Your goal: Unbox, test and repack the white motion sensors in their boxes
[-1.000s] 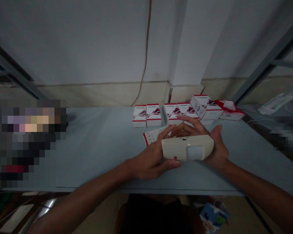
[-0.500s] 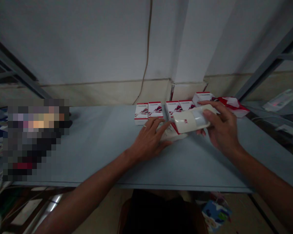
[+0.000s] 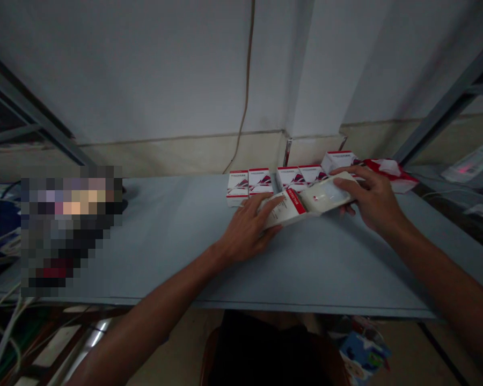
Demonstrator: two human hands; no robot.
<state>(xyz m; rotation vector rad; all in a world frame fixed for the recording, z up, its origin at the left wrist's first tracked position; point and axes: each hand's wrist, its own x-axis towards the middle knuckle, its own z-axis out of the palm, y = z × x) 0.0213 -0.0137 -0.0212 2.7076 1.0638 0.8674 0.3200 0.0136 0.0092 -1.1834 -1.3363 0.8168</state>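
Down on the floor, below the front edge of the grey-blue table [image 3: 153, 241], lies a blue patterned bag [image 3: 364, 356]. Above the table, the hands are close together, no longer clasped around one object as in the earliest frame. The left hand [image 3: 247, 228] curls around a white carton [image 3: 285, 210] with a red end and the word "DETECTOR". The right hand [image 3: 372, 201] grips a cream motion sensor [image 3: 326, 194], now end to end with the carton rather than lifted clear of it. In the dim view, the sensor may be partly inside, but I cannot be sure. Beyond stand a row of white-and-red cartons [image 3: 261, 181] and a red-and-white tissue box [image 3: 390, 174], then a white wall [image 3: 145, 69] with a hanging cable [image 3: 247, 80].
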